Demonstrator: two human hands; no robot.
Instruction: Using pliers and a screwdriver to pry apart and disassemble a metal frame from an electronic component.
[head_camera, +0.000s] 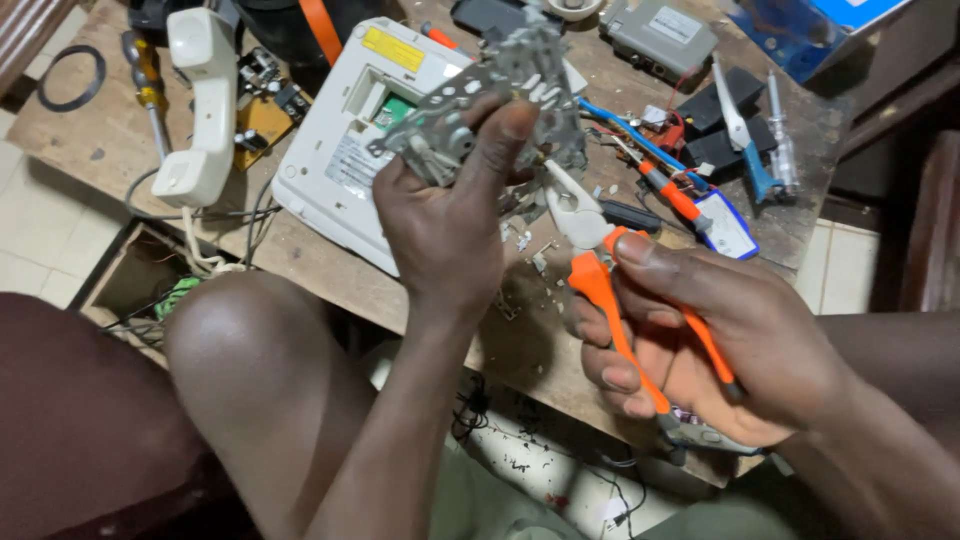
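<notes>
Worn wooden desk (330, 290) is taking up most of the view, sitting on a pale tiled floor (30, 250). Dark wooden furniture (925, 220) is standing off to the right, and soft, even light is falling across everything.

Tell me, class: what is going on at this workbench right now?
A person sits at a cluttered wooden workbench. Their left hand holds up a grey metal circuit assembly, thumb pressed on its face. Their right hand grips orange-handled pliers, whose pale jaws point up toward the assembly. Behind lies an upturned white telephone base, its handset to the left, with screwdrivers and small parts scattered around.
</notes>
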